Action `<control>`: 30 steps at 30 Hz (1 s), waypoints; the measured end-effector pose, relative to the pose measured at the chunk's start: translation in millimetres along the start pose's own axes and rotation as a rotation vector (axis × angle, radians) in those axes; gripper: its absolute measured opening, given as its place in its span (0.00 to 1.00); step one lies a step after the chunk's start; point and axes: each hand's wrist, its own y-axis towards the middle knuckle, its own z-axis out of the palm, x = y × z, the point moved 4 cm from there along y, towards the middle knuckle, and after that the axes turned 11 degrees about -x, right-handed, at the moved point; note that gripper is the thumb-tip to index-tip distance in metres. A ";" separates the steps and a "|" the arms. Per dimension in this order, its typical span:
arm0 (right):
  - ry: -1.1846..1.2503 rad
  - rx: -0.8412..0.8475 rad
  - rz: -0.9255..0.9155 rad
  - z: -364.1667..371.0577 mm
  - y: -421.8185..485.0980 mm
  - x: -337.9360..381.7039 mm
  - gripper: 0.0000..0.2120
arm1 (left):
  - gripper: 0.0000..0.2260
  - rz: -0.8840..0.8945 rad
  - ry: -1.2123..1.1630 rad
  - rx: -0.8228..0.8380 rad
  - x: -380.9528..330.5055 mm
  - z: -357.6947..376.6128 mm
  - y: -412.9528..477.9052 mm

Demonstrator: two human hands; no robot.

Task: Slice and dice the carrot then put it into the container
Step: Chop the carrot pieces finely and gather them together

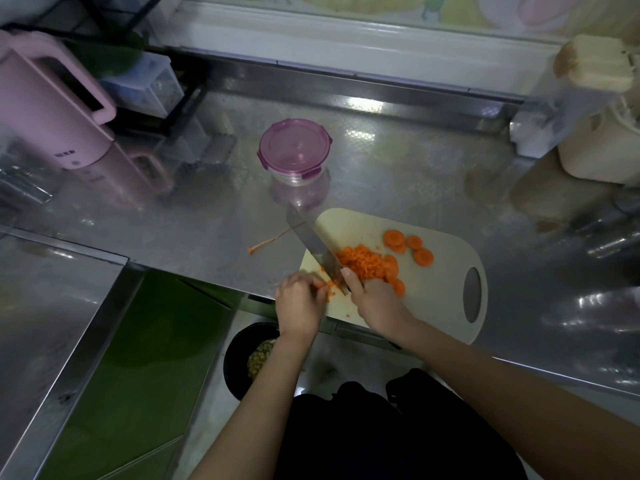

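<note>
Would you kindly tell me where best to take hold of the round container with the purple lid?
I'd take the container from above, fingers spread round the rim of the lid between the clip tabs: it stands upright and closed on the counter, and its round top faces up. Avoid the near side, where the knife tip points.

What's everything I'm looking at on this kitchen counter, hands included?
steel counter: one, silver, across the view
cutting board: one, cream, counter's near edge
diced carrot: one pile, orange, on the board
carrot slices: several, orange, board's far side
carrot scrap: one, orange, counter left of board
container: one, clear, purple lid on, behind board
kettle: one, pink, far left
bin: one, black, floor below
knife: one, silver, over board's left edge
left hand: one, by the blade, grip unclear
right hand: one, grips the knife
</note>
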 end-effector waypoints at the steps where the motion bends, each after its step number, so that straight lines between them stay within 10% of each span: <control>1: -0.001 0.007 0.001 0.6 -1.9 -0.6 0.30 | 0.05 -0.003 0.001 -0.004 0.3 0.0 0.0; 30: 0.002 -0.009 0.034 8.9 10.3 3.7 0.30 | 0.04 0.025 -0.128 0.018 1.5 4.8 2.0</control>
